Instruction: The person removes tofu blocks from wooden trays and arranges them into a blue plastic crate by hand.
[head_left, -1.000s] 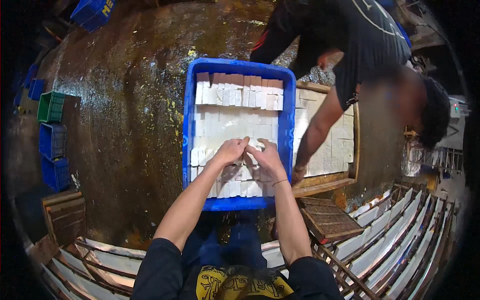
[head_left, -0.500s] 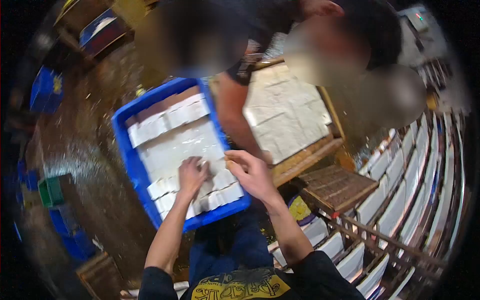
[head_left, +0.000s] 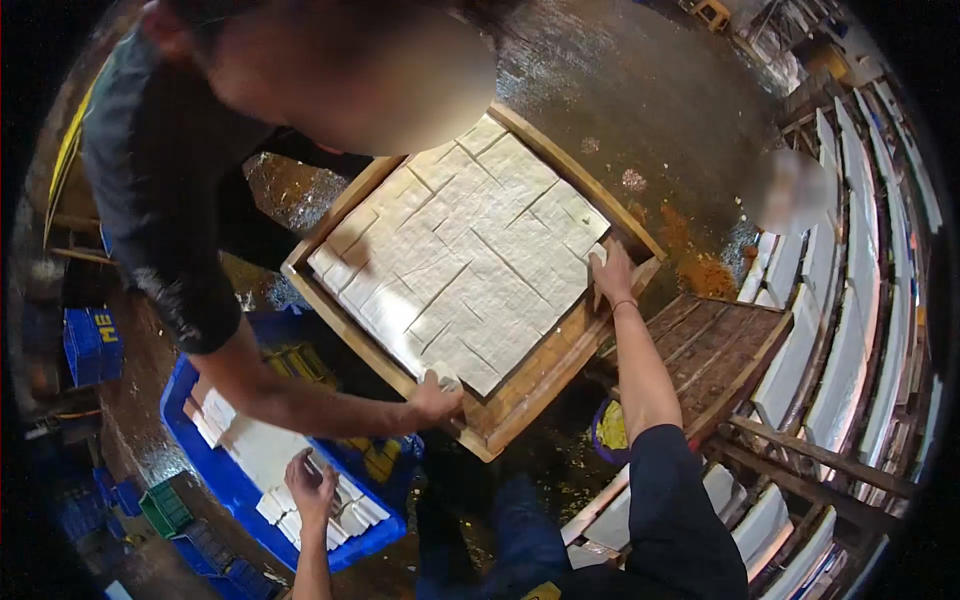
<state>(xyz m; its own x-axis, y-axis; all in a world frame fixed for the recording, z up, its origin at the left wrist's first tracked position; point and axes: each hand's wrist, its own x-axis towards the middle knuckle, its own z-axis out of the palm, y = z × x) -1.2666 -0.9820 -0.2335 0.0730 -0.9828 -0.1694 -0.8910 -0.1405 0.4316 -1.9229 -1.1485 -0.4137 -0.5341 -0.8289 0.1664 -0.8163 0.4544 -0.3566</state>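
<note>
A white slab that looks like tofu (head_left: pixel 470 255), scored into many blocks, lies on a wooden tray (head_left: pixel 560 360). My right hand (head_left: pixel 614 274) is at the slab's right corner, its fingers closed around a small white tofu piece (head_left: pixel 598 253). Below left, my left hand (head_left: pixel 312 482) hovers over a blue crate (head_left: pixel 385 530), fingers apart and apparently holding nothing. Rows of white tofu blocks (head_left: pixel 350 512) lie in that crate next to the hand. A co-worker's hand (head_left: pixel 437 398) grips the slab's near corner.
The co-worker's arm (head_left: pixel 290 395) reaches across the crate from the left. To the right stand a wooden board (head_left: pixel 715 345) and long racks of white panels (head_left: pixel 845 310). A purple tub with yellow contents (head_left: pixel 610 430) sits below the tray. The floor (head_left: pixel 640 110) looks wet.
My view has swung right toward the tray. My right hand has gone from the crate to the slab's corner; my left hand stays over the crate, lifted. The co-worker now leans over the tray.
</note>
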